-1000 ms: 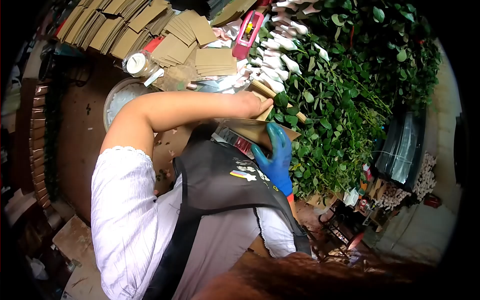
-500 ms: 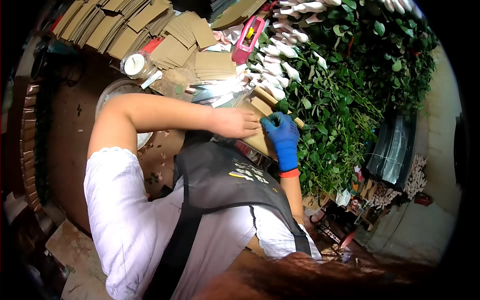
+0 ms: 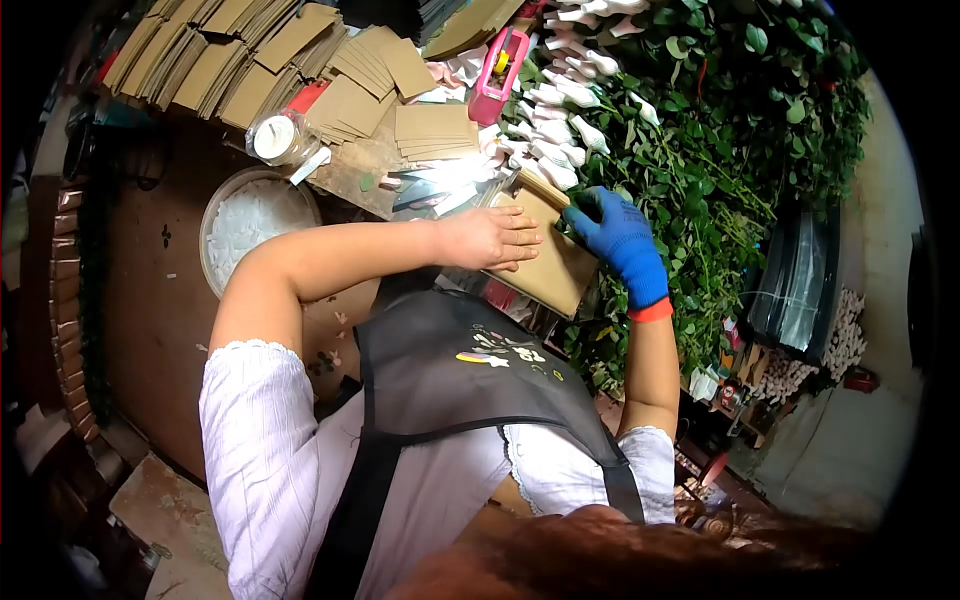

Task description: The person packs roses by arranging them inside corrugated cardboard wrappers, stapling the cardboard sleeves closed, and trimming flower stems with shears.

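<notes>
My left hand (image 3: 492, 239) is bare and lies flat, fingers stretched out, on a brown cardboard sheet (image 3: 556, 275) in front of my apron. My right hand (image 3: 617, 240) wears a blue glove with a red cuff. It is at the sheet's upper right edge, thumb and forefinger apart, with no held thing visible between them. Beyond the sheet, a rolled or folded cardboard edge (image 3: 545, 189) stands up. Leafy green stems (image 3: 680, 220) lie right beside the gloved hand, and white-wrapped flower heads (image 3: 550, 130) are just beyond the sheet.
Stacks of cardboard pieces (image 3: 215, 60) stand at the far left, with loose cards (image 3: 435, 125) nearer. A pink tape dispenser (image 3: 498, 75) and a clear jar (image 3: 275, 138) are on the table. A round tub of white pieces (image 3: 250, 215) stands lower left. Dark bundled sheets (image 3: 800, 290) are at right.
My gloved right hand has moved right, away from my left hand, uncovering more of the cardboard. My left hand has shifted slightly and flattened. The view has moved a little, showing more of the tub.
</notes>
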`<state>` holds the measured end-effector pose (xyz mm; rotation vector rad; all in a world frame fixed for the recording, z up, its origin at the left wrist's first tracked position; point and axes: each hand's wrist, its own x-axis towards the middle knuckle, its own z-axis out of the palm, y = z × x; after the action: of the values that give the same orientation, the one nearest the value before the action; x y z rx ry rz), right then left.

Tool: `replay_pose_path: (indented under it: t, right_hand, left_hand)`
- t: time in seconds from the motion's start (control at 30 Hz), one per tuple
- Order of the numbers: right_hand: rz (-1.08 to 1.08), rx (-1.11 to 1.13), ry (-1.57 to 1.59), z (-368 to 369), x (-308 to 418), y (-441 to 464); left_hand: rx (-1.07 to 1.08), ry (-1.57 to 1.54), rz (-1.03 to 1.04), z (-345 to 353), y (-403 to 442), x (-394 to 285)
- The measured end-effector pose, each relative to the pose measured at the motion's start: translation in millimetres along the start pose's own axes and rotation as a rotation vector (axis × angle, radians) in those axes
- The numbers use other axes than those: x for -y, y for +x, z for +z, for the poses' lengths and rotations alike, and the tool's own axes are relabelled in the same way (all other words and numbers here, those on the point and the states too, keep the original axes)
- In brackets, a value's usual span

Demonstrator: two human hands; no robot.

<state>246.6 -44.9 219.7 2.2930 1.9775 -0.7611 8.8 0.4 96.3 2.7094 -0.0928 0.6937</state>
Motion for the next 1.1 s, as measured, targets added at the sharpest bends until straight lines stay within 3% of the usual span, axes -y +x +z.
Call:
replay_pose_path:
  t: [0.17, 0.33, 0.37, 0.47, 0.57, 0.63, 0.7, 0.83, 0.93, 1.07, 1.1]
  right_hand:
    - [-0.044, -0.118, -0.244, 31.5, -17.3, -11.5]
    - [-0.083, 0.324, 0.254, 25.1, -37.6, 20.1]
    - [-0.081, 0.365, 0.405, 29.3, -42.5, 28.1]
    - [-0.1, 0.341, 0.397, 31.3, -54.3, 49.0]
    - [-0.08, 0.21, 0.072, 11.4, -27.1, 31.9]
    - [-0.02, -0.112, 0.086, 0.2, -5.2, 6.8]
    - [-0.209, -0.303, -0.053, 16.6, -10.3, -8.0]
    - [-0.401, -0.341, -0.218, 52.9, 4.1, -35.1]
    - [-0.353, -0.349, -0.379, 84.2, 12.5, -44.8]
    - [-0.361, -0.357, -0.437, 93.8, 10.6, -44.6]
    - [-0.317, -0.343, -0.47, 98.4, 12.5, -46.0]
  left_hand:
    - [-0.01, -0.005, -0.02, 4.7, -1.1, -3.4]
    - [0.014, 0.013, -0.034, -2.8, 2.7, -5.7]
    - [0.023, 0.017, -0.035, -4.3, 3.5, -4.4]
    - [0.037, 0.005, -0.042, -4.5, 4.6, -6.6]
    - [0.036, -0.001, -0.039, -9.0, 7.7, -7.6]
    - [0.027, -0.005, -0.035, -8.2, 7.4, -6.8]
    - [0.02, -0.014, -0.043, -6.6, 6.9, -6.7]
    - [-0.042, 0.011, -0.036, -5.4, 8.1, -7.4]
    - [0.12, -0.032, -0.115, -6.2, 3.2, -9.9]
    - [0.004, 0.013, -0.082, -3.2, 4.2, -11.0]
    - [-0.232, 0.032, -0.038, 3.0, 7.0, -10.8]
